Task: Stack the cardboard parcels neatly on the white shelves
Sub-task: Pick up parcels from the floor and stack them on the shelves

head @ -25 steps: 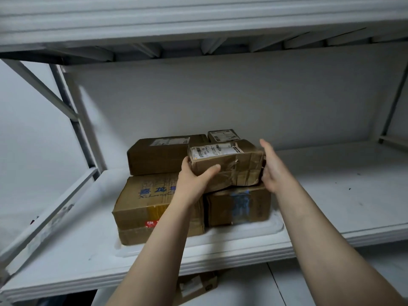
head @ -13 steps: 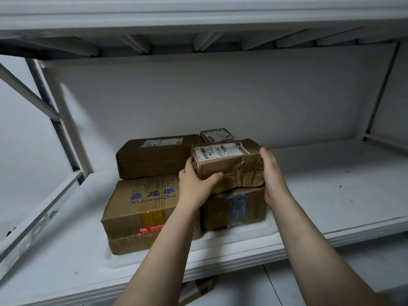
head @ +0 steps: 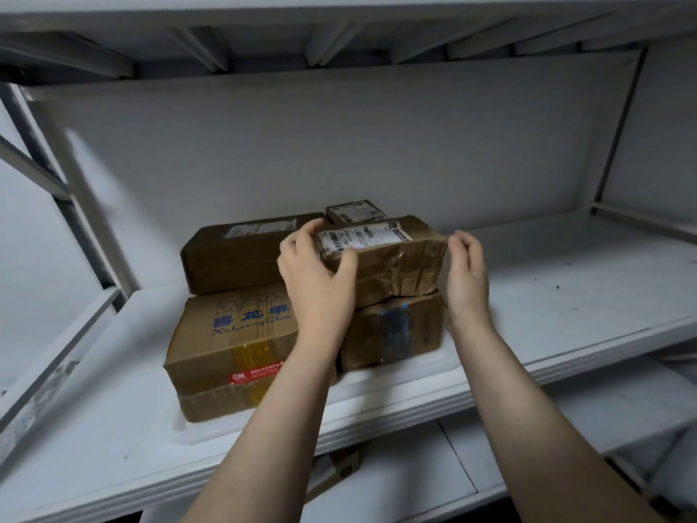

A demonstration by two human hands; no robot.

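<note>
A crumpled brown parcel [head: 396, 260] with a white label lies on top of a small box with blue tape [head: 394, 330] on the white shelf [head: 547, 318]. My left hand [head: 317, 275] wraps the parcel's left end, thumb on its front face and fingers over the top corner. My right hand [head: 465, 273] hovers just off the parcel's right end, fingers apart and holding nothing. A large box with blue print [head: 234, 341] stands to the left. Behind it lies a long brown parcel [head: 245, 258], with a small labelled box [head: 354, 210] beside it.
The upper shelf [head: 339, 17] with its ribs hangs close overhead. Slanted braces and a post [head: 75, 220] close the left side. The shelf board stretches bare to the right of the stack. A parcel [head: 341, 468] shows on the lower shelf [head: 415, 481] below.
The crumpled parcel has settled onto the blue-taped box. My right hand has come off its right end and opened. My left hand's grip has loosened and its fingers have spread.
</note>
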